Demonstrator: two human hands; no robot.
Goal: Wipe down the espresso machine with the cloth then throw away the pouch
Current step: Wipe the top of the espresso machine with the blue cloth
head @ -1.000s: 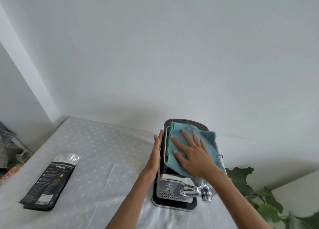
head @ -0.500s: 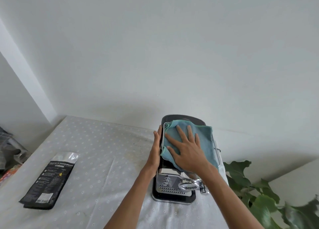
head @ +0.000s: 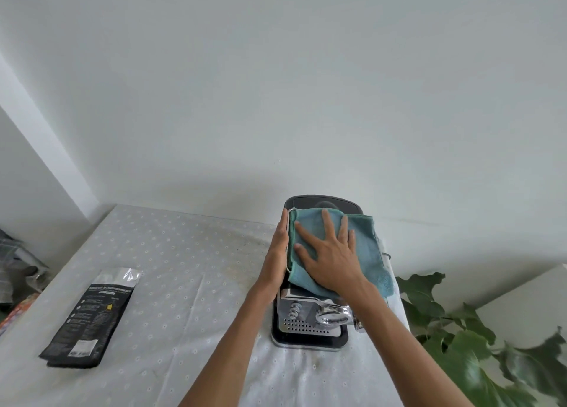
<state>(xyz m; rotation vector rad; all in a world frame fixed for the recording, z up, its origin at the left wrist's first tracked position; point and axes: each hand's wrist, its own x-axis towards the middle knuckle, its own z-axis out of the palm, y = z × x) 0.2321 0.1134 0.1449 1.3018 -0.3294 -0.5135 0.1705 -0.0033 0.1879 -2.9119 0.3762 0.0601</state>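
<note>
Teal cloth (head: 365, 247) lies under the flat, spread right hand (head: 333, 261) atop the espresso machine (head: 310, 323); the left hand (head: 276, 253), open, braces its side. Wiping underway; next, its front. Pouch (head: 90, 314) lies well left.

- Soft, even daylight fills the scene; the white wall (head: 306, 84) reads bright, with a faint cool cast.
- A broad, diffuse shadow lies on the wall just above the far edge of the table (head: 171, 253).
- Glare glints on the foil top of the pouch (head: 89, 316) and on the chrome front of the espresso machine (head: 310, 314).
- Wide-angle distortion bends the wall corner at the left.
- The plant (head: 478, 354) leaves at the near right are smeared with blur.
</note>
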